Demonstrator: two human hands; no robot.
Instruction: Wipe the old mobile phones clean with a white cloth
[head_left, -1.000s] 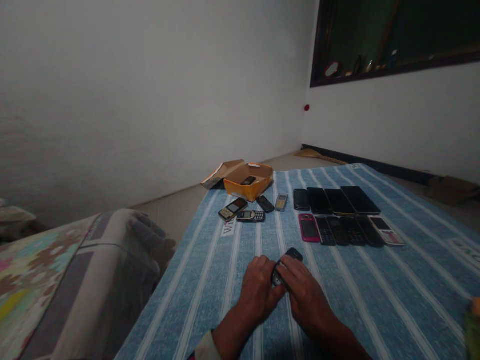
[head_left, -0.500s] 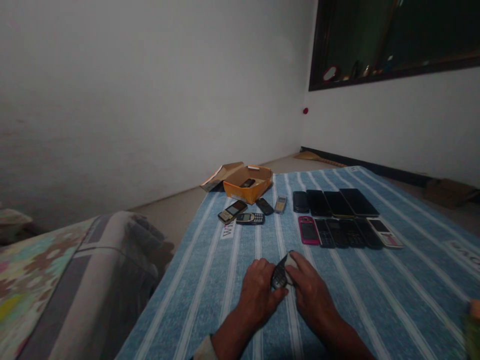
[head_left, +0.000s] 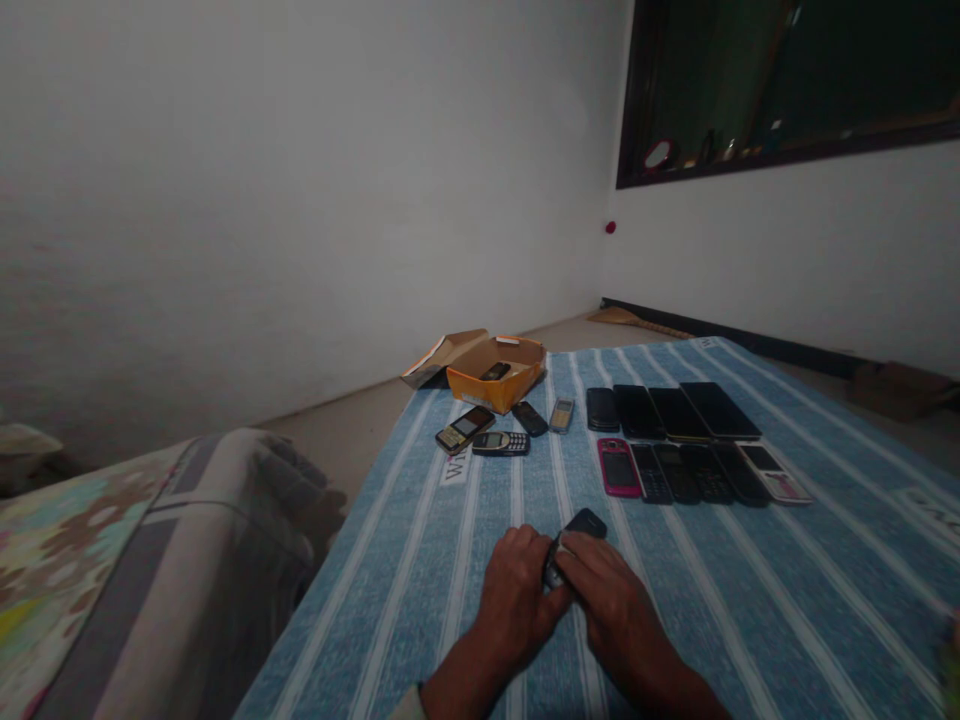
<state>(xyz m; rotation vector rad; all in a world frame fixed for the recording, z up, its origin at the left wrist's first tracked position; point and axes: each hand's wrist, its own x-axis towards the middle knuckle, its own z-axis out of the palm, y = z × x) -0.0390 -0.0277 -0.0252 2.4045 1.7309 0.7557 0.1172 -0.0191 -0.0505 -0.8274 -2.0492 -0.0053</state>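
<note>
A dark mobile phone (head_left: 586, 522) is held low over the striped cloth, its upper end sticking out past my fingers. My left hand (head_left: 517, 585) is closed around its left side and lower end. My right hand (head_left: 611, 600) lies across the phone's lower part, fingers bent over the keys, pressing a whitish cloth (head_left: 564, 543) against it. Most of that cloth is hidden under the fingers. Beyond my hands lie a silver-and-dark phone (head_left: 501, 443), a gold-edged phone (head_left: 465, 430), a small black phone (head_left: 529, 418) and a small silver phone (head_left: 561, 415).
An open orange cardboard box (head_left: 487, 390) with a phone (head_left: 496, 371) inside stands at the back. On the right, several phones lie in two rows, including a pink phone (head_left: 619, 468) and a white phone (head_left: 776, 474). A draped blanket (head_left: 225, 540) is at left.
My right hand has slid down the phone with the cloth, from its upper part to the keys, uncovering the upper end. My left hand keeps its hold.
</note>
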